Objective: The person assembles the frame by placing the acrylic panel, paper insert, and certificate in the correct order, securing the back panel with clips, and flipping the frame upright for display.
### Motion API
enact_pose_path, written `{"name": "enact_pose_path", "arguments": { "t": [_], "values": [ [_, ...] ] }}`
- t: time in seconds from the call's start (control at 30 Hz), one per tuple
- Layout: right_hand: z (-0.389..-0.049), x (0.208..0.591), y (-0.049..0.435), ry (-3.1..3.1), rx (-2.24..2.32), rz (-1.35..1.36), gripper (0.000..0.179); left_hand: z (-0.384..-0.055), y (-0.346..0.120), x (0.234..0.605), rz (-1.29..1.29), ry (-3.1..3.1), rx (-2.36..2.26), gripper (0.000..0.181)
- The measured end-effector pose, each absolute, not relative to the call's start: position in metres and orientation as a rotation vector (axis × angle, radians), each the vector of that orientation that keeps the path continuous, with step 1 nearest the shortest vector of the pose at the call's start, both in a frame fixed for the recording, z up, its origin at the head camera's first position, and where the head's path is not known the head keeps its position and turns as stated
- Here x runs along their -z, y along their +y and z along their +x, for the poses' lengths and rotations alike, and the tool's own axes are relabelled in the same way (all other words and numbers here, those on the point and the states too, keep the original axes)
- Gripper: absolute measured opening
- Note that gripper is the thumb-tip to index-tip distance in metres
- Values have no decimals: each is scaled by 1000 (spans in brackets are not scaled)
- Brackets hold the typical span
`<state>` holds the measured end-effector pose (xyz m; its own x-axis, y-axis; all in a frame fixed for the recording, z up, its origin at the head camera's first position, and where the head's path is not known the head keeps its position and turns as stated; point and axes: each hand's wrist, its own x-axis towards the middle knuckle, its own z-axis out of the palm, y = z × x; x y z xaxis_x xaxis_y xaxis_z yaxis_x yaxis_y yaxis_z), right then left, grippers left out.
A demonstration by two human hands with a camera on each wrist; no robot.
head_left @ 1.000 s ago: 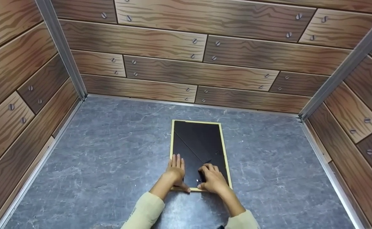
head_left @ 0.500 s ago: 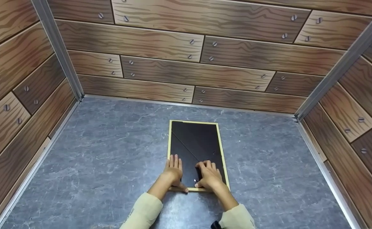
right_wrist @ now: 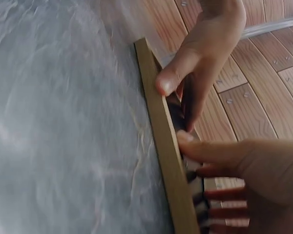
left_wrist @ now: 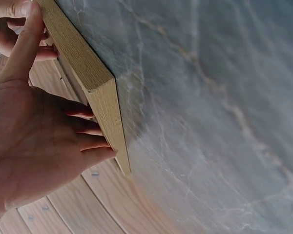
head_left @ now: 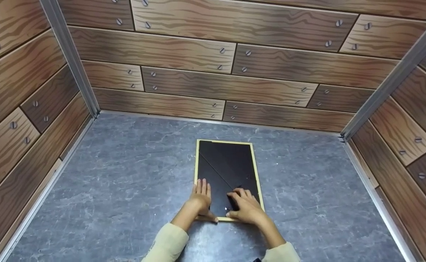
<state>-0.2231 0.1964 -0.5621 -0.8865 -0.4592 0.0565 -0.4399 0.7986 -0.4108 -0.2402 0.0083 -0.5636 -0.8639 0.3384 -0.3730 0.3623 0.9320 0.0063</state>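
On the grey marbled table lies a flat black panel [head_left: 224, 163] in a thin light-wood frame [head_left: 197, 160]. A fine diagonal seam crosses its glossy face. My left hand [head_left: 200, 202] rests along the frame's left side near its front corner, fingers straight, thumb at the front edge. At the right front my right hand [head_left: 247, 207] arches over the panel, thumb by the front edge and fingers bent down to the black surface. A darker patch and a small dark tip show around those fingers; whether they grip a separate piece I cannot tell.
Wood-plank-printed walls [head_left: 184, 80] enclose the table [head_left: 125, 182] at the back and both sides. Grey metal posts [head_left: 71, 54] stand in the back corners, and a pale metal strip [head_left: 384, 214] runs along the right edge.
The view shifts slightly. Both hands keep their places on the framed panel; the small dark tip near the right fingers drops from sight half a second ago and shows again now.
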Motion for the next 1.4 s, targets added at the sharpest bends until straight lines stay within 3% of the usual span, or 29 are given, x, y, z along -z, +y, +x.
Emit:
{"name": "enact_pose_path", "arguments": {
  "t": [0.13,0.23,0.47,0.57,0.83,1.13,1.4],
  "values": [
    [-236,567,211,3061,863,-688,40,-244,11,577,523,2773,110,128],
    [-250,571,226,3154,922,-566,43,-236,13,569,523,2823,117,122],
    [-263,582,247,3035,764,-446,58,-192,22,542,408,2950,-44,77],
    [-262,584,249,3020,715,-457,59,-179,28,541,379,2937,-52,69],
    [-261,581,247,3057,669,-450,57,-175,32,533,361,2843,-86,80],
    [-259,579,246,3067,616,-419,56,-178,28,530,384,2792,-331,80],
    [-249,578,245,3040,586,-368,60,-190,15,545,483,2844,-189,89]
  ]
}}
